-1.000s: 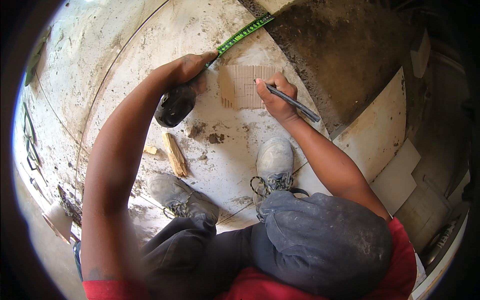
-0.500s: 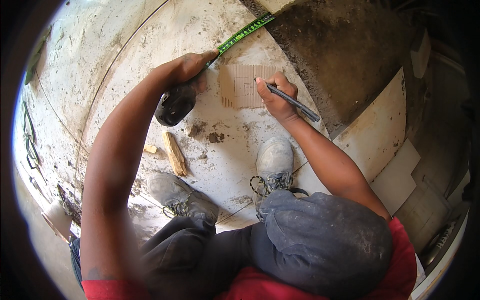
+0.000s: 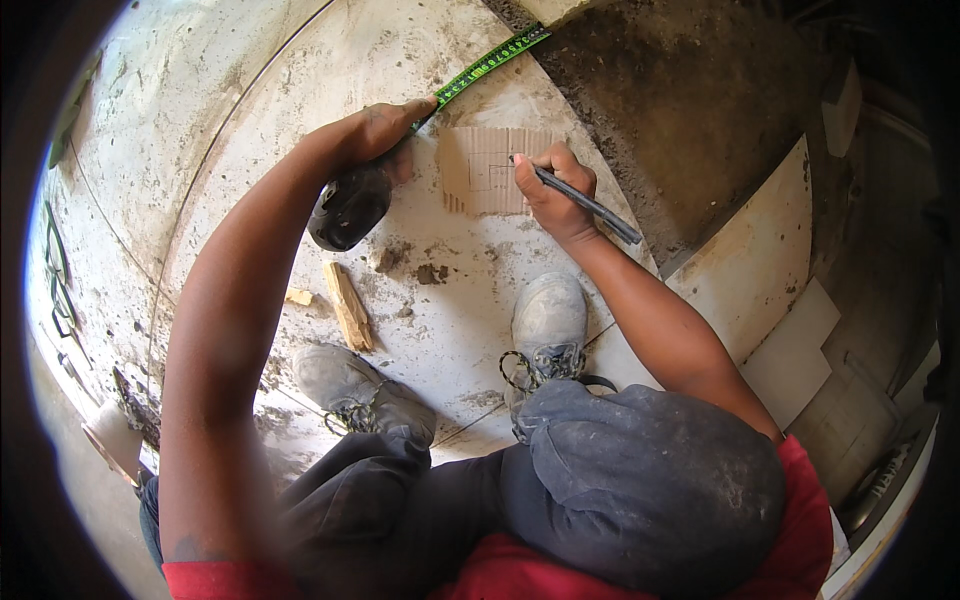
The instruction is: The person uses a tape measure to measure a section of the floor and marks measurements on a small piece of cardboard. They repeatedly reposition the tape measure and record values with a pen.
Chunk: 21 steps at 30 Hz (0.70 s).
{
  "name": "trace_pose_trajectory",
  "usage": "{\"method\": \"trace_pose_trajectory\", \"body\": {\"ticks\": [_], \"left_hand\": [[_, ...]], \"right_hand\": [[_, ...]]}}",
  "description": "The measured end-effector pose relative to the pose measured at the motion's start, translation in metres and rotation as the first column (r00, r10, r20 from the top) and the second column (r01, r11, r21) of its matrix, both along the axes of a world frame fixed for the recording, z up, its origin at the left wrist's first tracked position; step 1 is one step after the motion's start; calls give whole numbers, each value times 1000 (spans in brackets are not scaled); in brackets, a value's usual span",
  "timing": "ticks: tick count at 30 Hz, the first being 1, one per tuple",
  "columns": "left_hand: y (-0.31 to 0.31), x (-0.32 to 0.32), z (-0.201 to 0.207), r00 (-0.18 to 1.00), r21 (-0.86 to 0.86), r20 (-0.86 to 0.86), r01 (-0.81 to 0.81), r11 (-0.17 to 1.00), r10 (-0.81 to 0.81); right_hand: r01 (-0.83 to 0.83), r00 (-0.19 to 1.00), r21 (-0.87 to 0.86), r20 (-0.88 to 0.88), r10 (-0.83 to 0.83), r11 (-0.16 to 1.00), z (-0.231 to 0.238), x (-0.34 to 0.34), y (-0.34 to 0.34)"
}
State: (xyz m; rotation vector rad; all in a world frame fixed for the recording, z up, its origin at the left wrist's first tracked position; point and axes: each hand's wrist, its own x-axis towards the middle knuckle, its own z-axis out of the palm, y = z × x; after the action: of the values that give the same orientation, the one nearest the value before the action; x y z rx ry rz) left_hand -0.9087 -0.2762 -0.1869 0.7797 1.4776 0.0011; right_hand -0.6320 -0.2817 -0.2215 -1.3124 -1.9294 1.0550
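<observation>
My left hand (image 3: 385, 140) is closed around a tape measure, its rounded black case (image 3: 350, 208) showing below the fingers. The thumb presses on the bright green blade (image 3: 490, 66), which runs out to the far right, reaching the edge of the tiles. To the right of that hand a small piece of corrugated cardboard (image 3: 475, 180) lies flat, with thin lines drawn on it. My right hand (image 3: 556, 192) grips a dark pencil or marker (image 3: 597, 208) over the cardboard's right side. The writing end is partly covered by my fingers.
A dug-out patch of dark soil (image 3: 660, 110) borders the dirty white tiles at the far right. Wood scraps (image 3: 347, 307) and dirt clumps lie near my shoes (image 3: 550, 315). Pale boards (image 3: 760, 260) stand at the right; a green cord-like thing (image 3: 57, 275) is at the far left.
</observation>
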Motion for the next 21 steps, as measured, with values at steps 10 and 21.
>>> {"method": "trace_pose_trajectory", "body": {"ticks": [10,21], "left_hand": [[0,1,0,1000,-2,0,-1,1000,1],[0,-1,-1,1000,10,14,12,1000,-12]], "right_hand": [[-33,999,17,-11,33,999,0,0,0],[-14,1000,-1,-8,14,1000,3,-2,0]]}}
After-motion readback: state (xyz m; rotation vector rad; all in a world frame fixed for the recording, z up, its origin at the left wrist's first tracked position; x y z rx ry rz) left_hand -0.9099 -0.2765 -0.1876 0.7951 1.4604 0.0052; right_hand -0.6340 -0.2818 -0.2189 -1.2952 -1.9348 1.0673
